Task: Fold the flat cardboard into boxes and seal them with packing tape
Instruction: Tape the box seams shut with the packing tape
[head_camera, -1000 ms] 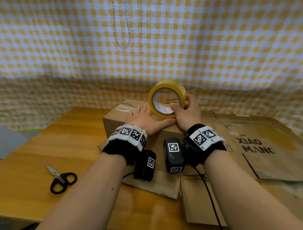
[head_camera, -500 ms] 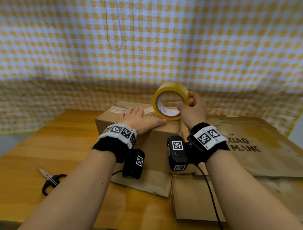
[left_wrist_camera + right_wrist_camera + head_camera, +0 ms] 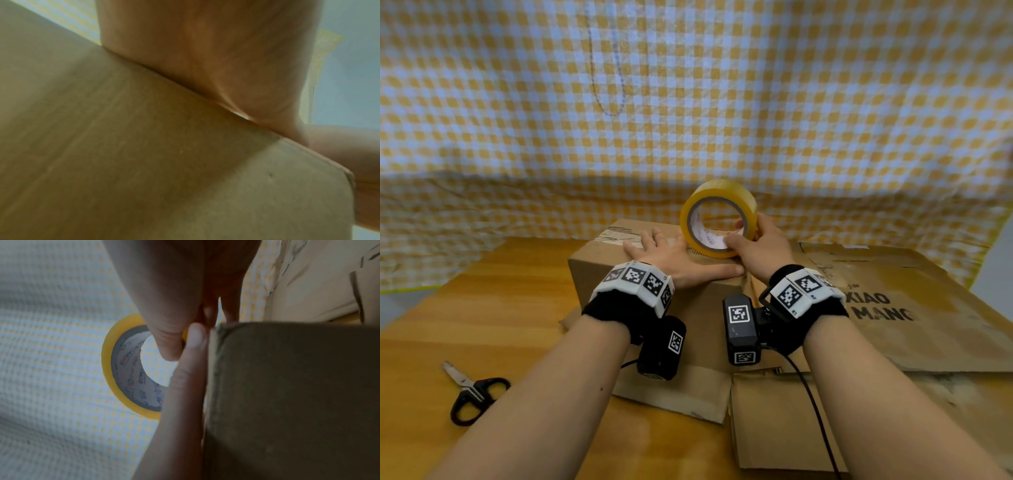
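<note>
A folded brown cardboard box (image 3: pixel 616 284) stands on the wooden table, and its near wall (image 3: pixel 144 154) fills the left wrist view. My left hand (image 3: pixel 674 255) lies flat on the box top with straight fingers, thumb stretched along the near edge. My right hand (image 3: pixel 751 245) grips a yellow roll of packing tape (image 3: pixel 717 195) upright on the box top, thumb inside the core and fingers round the outside. In the right wrist view the tape roll (image 3: pixel 115 374) shows behind the thumb, beside the box corner (image 3: pixel 287 394).
Black-handled scissors (image 3: pixel 470 394) lie on the table (image 3: pixel 493 308) at the near left. Flat printed cardboard (image 3: pixel 887 308) lies to the right, and more flattened flaps (image 3: pixel 763 421) under my wrists. A yellow checked cloth (image 3: pixel 688 102) hangs behind.
My right hand has shifted the tape roll a little to the right along the box top. The left hand stays pressed flat on the box.
</note>
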